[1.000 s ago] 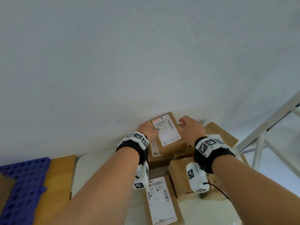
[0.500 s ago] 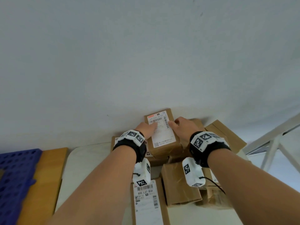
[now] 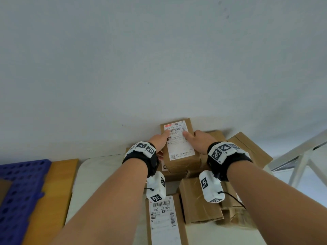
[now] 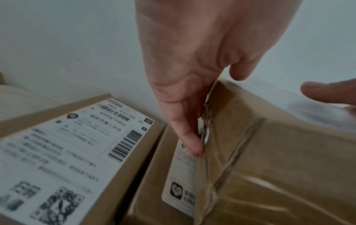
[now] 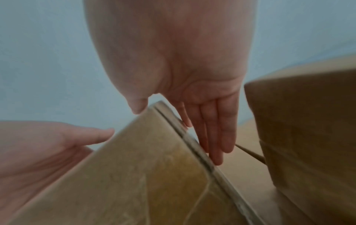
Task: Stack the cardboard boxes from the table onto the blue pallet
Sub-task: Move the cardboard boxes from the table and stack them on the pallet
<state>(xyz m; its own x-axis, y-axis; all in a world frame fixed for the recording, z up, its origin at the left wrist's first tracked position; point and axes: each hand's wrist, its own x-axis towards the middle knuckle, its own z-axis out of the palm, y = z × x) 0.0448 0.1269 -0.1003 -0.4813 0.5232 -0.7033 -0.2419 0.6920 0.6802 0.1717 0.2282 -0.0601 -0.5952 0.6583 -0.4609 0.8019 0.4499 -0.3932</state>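
Observation:
A brown cardboard box (image 3: pixel 178 149) with a white shipping label tops the pile at the back of the white table (image 3: pixel 99 174). My left hand (image 3: pixel 159 141) grips its left side, thumb on the label and fingers down the side (image 4: pixel 192 99). My right hand (image 3: pixel 196 140) grips the right side the same way (image 5: pixel 181 118). The taped box (image 4: pixel 279 159) (image 5: pixel 144 175) sits tilted between both palms. The blue pallet (image 3: pixel 17 191) lies at the far left, below table level.
Several more boxes crowd the table: a labelled one (image 3: pixel 164 221) near me, a plain one (image 3: pixel 198 200) beside it, others at the right (image 3: pixel 247 149). A wooden board (image 3: pixel 51 191) lies between table and pallet. A white frame (image 3: pixel 300 165) stands right. The wall is just behind the pile.
Both hands have closed in on the top box. The thumbs have slid onto its label, and the right hand has come in from the far corner.

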